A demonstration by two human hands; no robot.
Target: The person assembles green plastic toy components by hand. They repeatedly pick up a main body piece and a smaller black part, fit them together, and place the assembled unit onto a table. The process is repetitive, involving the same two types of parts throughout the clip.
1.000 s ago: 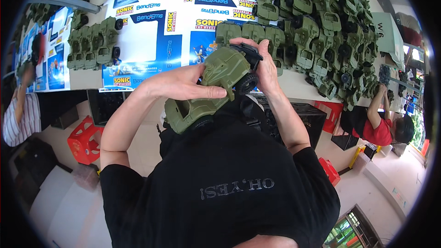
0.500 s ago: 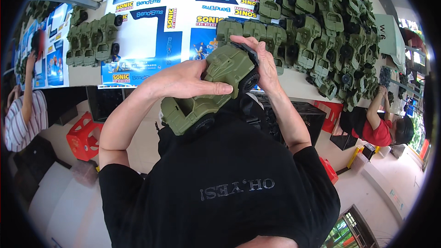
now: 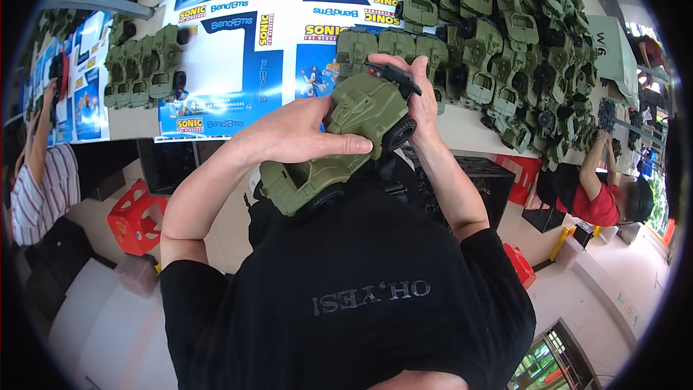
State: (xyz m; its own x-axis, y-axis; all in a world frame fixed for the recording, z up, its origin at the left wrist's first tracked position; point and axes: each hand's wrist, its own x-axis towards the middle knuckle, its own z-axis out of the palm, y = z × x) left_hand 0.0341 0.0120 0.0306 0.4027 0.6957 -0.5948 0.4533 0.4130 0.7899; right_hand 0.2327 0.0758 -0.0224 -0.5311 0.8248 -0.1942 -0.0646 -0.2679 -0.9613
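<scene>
A green toy military vehicle (image 3: 361, 108) with black wheels is held tilted in front of my chest. My left hand (image 3: 307, 133) is wrapped round its middle, the thumb lying across its side. At the vehicle's far right end, my right hand (image 3: 424, 105) is closed on a dark bumper-like piece (image 3: 398, 78). This piece stands at an angle to the green body; whether it is fastened there cannot be made out. Some of my right fingers are hidden behind the piece and the body.
Printed blue and white sheets (image 3: 289, 65) cover the table. A short row of green vehicles (image 3: 144, 68) stands at left, with a large pile (image 3: 498, 50) at right. Red stools (image 3: 136, 220) are below. Co-workers in a striped shirt (image 3: 50, 188) and red shirt (image 3: 595, 206) flank me.
The dark piece has swung away from the vehicle's end, showing more of it beside my right fingers. The vehicle has shifted slightly right. My left hand keeps its hold.
</scene>
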